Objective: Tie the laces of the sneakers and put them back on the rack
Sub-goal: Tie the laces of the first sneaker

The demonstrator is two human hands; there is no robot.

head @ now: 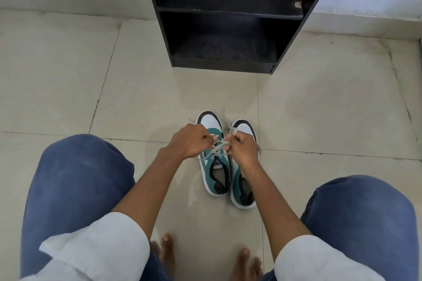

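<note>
Knees in blue denim (75,189) and rolled white sleeves (96,251) are found nearest the lens, with bare toes (166,248) on the floor between them.

Floor (57,75): pale tile, carrying everything listed.

Rack (230,20): black, open-fronted, set against the wall straight ahead of the shoes and well apart from them. Two shelves are seen, both apparently vacant. Nothing is seen lying on the tile between shoes and rack.

Sneakers: one pair, green, white and black, placed side by side and touching or nearly so, long axes running away from the person, toes toward the rack. Left sneaker (213,166) is the one being laced; right sneaker (243,191) is partly covered by the right forearm, its lacing mostly hidden.

Left hand (187,141): fingers closed, pinching one strand of the lace (217,147) above the left sneaker's eyelets.

Right hand (242,147): fingers closed on the other strand, with lace seen wrapped around a fingertip. Both hands are equally near the knot site, which lies between them, just below the fingers.

Judged stage: knot on the left sneaker under formation, not yet finished. The strands cross over the tongue, so the coming pull is expected outward, across the shoe's long axis. The right sneaker, just beside, could be nudged by the right wrist.
</note>
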